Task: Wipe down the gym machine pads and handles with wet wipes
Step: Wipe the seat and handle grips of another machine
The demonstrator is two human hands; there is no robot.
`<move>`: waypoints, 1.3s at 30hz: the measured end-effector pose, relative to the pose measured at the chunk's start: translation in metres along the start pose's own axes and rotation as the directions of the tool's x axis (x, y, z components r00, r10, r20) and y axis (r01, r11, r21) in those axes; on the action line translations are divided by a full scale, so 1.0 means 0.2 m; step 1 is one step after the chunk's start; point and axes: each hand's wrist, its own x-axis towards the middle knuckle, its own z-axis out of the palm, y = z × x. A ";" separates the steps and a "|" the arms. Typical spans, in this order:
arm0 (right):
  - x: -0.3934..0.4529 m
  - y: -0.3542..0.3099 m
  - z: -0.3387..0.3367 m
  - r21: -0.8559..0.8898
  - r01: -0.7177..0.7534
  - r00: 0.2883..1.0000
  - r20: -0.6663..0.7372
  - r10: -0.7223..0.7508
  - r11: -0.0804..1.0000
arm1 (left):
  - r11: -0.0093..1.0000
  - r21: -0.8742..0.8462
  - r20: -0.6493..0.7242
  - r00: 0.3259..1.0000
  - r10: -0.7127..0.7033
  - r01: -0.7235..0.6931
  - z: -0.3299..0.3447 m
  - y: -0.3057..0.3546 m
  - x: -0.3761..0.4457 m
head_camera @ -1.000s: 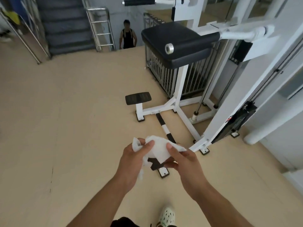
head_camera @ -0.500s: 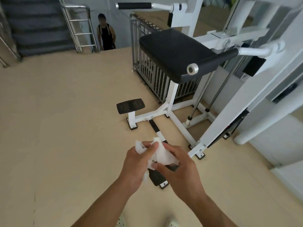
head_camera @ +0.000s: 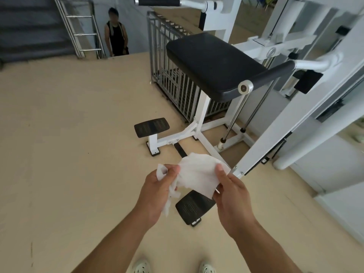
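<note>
Spread wider now, wet wipe (head_camera: 197, 177) pinched between left hand (head_camera: 157, 191) and right hand (head_camera: 229, 196).

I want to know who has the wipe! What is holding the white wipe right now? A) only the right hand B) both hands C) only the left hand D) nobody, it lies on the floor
B: the left hand and right hand each pinch a side of the white wipe, spread between them above the floor.
</note>
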 end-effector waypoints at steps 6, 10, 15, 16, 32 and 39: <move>0.04 -0.05 0.00 0.034 -0.027 0.995 0.098 0.024 0.999 | 1.000 -0.013 0.055 0.998 -0.026 0.026 0.01 0.01 0.00; 0.05 -0.09 -0.03 0.005 -0.016 0.987 0.161 0.015 1.000 | 0.994 -0.010 0.195 0.975 -0.103 0.107 -0.01 0.02 0.01; 0.10 -0.05 -0.07 -0.237 0.046 0.998 -0.026 -0.054 0.970 | 0.997 -0.015 0.231 0.971 -0.066 0.071 0.05 0.01 -0.02; 0.11 -0.04 -0.08 -0.376 0.102 0.989 -0.058 -0.134 0.921 | 0.998 -0.022 0.189 0.981 -0.050 0.055 0.07 0.02 -0.03; 0.09 0.11 -0.02 -0.807 0.548 0.715 0.317 -0.623 0.218 | 0.916 0.296 0.094 0.963 0.253 -0.270 0.10 0.04 -0.01; 0.12 0.14 0.09 -0.764 0.431 0.851 0.167 -0.498 0.480 | 0.932 0.267 -0.035 0.964 0.263 -0.244 0.00 0.04 0.02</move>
